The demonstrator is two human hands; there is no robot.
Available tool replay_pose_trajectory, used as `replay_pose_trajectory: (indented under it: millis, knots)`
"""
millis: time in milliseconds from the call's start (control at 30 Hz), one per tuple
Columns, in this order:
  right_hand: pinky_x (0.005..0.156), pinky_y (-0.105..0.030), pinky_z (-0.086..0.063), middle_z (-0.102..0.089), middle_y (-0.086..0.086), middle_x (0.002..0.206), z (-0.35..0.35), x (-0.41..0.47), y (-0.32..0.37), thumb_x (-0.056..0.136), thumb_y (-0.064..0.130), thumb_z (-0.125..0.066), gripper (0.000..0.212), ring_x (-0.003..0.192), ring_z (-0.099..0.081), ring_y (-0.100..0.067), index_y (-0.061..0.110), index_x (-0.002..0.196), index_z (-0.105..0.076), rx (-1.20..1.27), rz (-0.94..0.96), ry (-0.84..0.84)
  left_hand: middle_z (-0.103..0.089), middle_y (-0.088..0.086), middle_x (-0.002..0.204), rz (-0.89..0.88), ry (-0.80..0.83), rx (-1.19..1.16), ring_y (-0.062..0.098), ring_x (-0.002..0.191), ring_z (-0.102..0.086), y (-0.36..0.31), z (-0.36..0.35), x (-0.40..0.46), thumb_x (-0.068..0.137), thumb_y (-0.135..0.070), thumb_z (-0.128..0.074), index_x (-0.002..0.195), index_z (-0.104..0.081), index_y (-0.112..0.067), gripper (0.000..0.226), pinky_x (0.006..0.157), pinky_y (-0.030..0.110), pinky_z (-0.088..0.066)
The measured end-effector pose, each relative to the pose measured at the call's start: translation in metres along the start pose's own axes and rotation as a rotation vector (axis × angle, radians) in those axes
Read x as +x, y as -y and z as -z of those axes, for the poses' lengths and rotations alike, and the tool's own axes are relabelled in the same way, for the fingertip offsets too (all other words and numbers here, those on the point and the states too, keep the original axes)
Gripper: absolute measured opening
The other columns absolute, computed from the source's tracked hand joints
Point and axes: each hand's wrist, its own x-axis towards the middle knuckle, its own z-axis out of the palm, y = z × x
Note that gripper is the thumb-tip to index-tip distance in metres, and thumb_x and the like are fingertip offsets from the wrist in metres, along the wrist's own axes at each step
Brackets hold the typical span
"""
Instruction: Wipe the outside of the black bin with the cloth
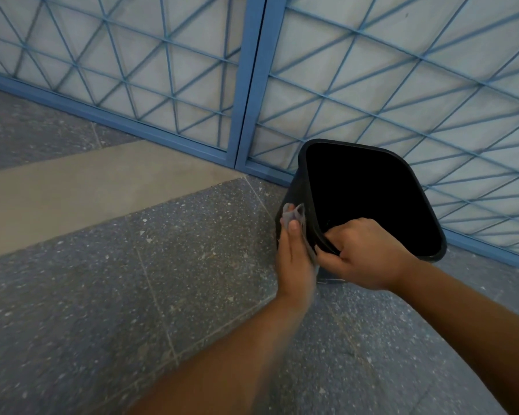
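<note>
Here your right hand [361,254] grips the near rim of the black bin [372,202], fingers curled over the edge and reaching inside, thumb on the outside wall. The bin stands on the speckled grey floor [132,295], tilted so that its dark open mouth faces up toward you, and its far side sits close to the blue lattice gate [252,85] behind it.

Your left hand [294,259] lies flat against the bin's left outer wall, fingers straight and pressing the cloth [292,215] onto the plastic. The cloth is pale grey and crumpled; a bunched fold of it pokes out above your fingertips, just below the rim, and the rest is hidden under your palm.

Both forearms come in from the bottom of the view, the left one slightly blurred.

No brand, label or writing can be read on the bin or the cloth. A lighter patch shows low on the bin's near wall beneath your right hand, too small and too hidden to tell what it is. A plain tan band [87,187] of flooring crosses the floor to the left.
</note>
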Motion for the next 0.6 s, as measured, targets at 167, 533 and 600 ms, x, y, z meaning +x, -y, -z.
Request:
replay_pose_trajectory:
  millis: [167, 533, 600]
  knots:
    - [0.049, -0.024, -0.027, -0.037, 0.005, 0.044, -0.001, 0.001, 0.0, 0.089, 0.039, -0.051, 0.044, 0.04, -0.036, -0.01, 0.018, 0.051, -0.045, -0.008, 0.012, -0.006, -0.046, -0.005, 0.166, -0.065, -0.025, 0.11, 0.007, 0.154, -0.042, -0.009, -0.003, 0.013, 0.117, -0.036, -0.035, 0.163, -0.04, -0.021, 0.049, 0.129, 0.031, -0.033]
    - [0.046, -0.022, -0.024, -0.035, 0.002, 0.044, -0.002, 0.002, -0.004, 0.081, 0.05, -0.035, 0.045, 0.039, -0.032, -0.009, 0.018, 0.051, -0.039, 0.016, 0.002, -0.013, -0.069, 0.015, 0.139, 0.143, -0.001, 0.205, 0.03, 0.137, -0.062, -0.052, -0.017, 0.085, 0.114, -0.046, -0.041, 0.146, -0.062, -0.009, 0.053, 0.121, 0.048, -0.045]
    - [0.047, -0.024, -0.023, -0.035, 0.002, 0.044, -0.002, 0.001, -0.003, 0.082, 0.05, -0.035, 0.044, 0.039, -0.032, -0.009, 0.02, 0.051, -0.037, 0.013, 0.009, -0.002, -0.07, 0.009, 0.138, 0.095, 0.045, 0.177, 0.019, 0.132, -0.065, -0.051, -0.009, 0.062, 0.115, -0.043, -0.041, 0.152, -0.057, -0.013, 0.05, 0.116, 0.034, -0.05]
